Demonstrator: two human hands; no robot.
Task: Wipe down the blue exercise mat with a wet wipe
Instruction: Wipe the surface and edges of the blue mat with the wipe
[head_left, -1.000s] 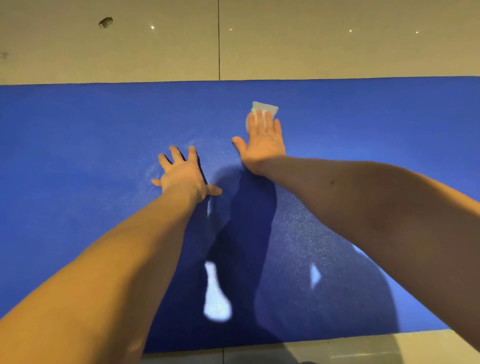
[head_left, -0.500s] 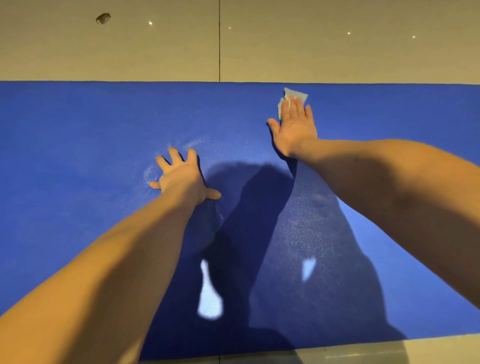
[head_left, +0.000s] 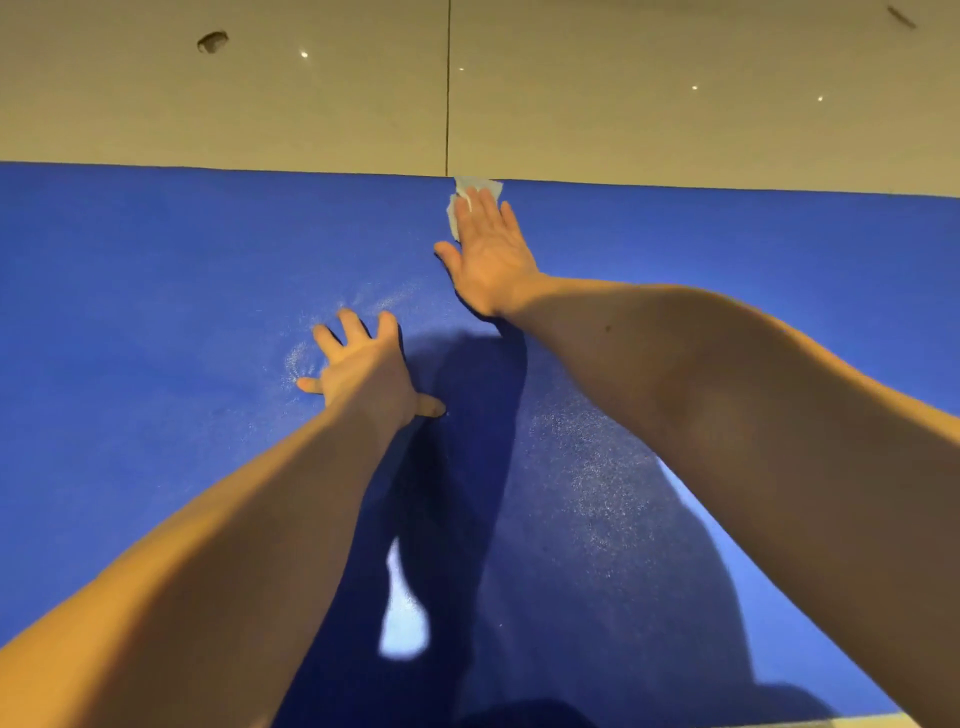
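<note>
We lean over the wide blue exercise mat (head_left: 156, 286), which lies flat on the glossy beige tiled floor (head_left: 260, 104). Our right hand (head_left: 491, 249) lies flat, fingers straight and close together, pressing the small crumpled white wet wipe (head_left: 475, 185) onto the mat at its far edge, just where a dark tile joint (head_left: 447, 88) meets it; the wipe shows past the fingertips. Our left hand (head_left: 363, 369) rests palm-down on the mat nearer us, fingers spread, thumb out. Faint pale streaks glint around it.
</note>
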